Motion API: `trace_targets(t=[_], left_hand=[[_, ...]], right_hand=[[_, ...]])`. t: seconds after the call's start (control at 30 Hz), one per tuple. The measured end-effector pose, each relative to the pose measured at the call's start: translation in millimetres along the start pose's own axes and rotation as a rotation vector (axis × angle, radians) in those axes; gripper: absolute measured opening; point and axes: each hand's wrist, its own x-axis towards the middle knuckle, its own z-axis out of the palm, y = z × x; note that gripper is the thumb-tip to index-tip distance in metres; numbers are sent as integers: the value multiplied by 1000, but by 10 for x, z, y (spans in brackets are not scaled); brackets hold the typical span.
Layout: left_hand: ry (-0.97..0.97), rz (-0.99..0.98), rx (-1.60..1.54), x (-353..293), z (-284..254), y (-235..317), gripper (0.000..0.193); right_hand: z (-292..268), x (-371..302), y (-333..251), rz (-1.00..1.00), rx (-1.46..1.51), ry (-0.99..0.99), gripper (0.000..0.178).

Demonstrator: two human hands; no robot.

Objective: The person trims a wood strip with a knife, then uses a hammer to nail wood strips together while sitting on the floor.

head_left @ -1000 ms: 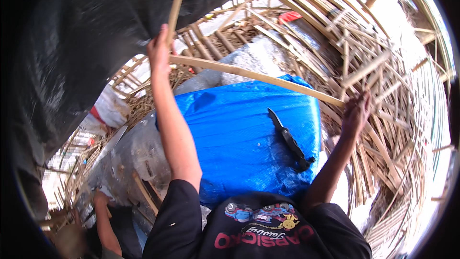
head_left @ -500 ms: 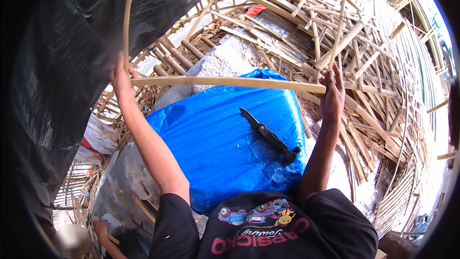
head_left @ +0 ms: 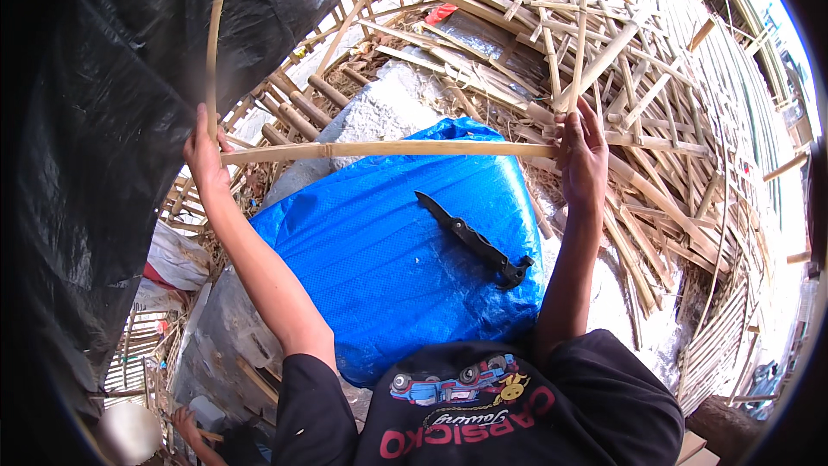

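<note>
A pale bamboo strip (head_left: pixel 388 149) spans level between my two hands. At each end a thin side length rises away from me; whether it is all one bent strip, the fingers hide. My left hand (head_left: pixel 207 160) is closed around the left corner, fingers wrapped on the strip. At the right corner, my right hand (head_left: pixel 585 155) pinches the strip with its fingers pointing away. Below it, a black folding knife (head_left: pixel 474 240) lies with its blade out on a blue plastic sheet (head_left: pixel 388 285).
Heaped split bamboo (head_left: pixel 638 112) fills the right side. Black plastic sheeting (head_left: pixel 112 121) hangs at the left. A whitish rough block (head_left: pixel 384 108) sits beyond the blue sheet, beside short bamboo poles (head_left: pixel 302 112). Another person's hand (head_left: pixel 187 425) shows at lower left.
Both my hands and the bamboo strip have shifted a little left in the picture, and the right side length now stands straighter. The whole scene has shifted slightly left as well.
</note>
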Motion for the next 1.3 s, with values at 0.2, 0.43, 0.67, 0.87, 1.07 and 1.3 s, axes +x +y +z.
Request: trace_targets(t=[0.2, 0.43, 0.67, 0.87, 1.07, 1.3], left_hand=[[-23, 7, -26, -16, -22, 4, 40], [-45, 22, 10, 11, -46, -34, 42], [-23, 15, 25, -17, -12, -28, 40], [-19, 50, 82, -10, -18, -62, 46], [-2, 42, 96, 29, -75, -75, 47], [-18, 34, 113, -12, -69, -42, 48]], right_hand=[[44, -12, 45, 29, 21, 3, 42], [144, -73, 7, 21, -68, 15, 41], [112, -57, 48, -15, -94, 6, 42], [82, -37, 125, -23, -147, -77, 47], [12, -57, 163, 86, -114, -222, 56], [-142, -59, 218, 75, -101, -352, 59]])
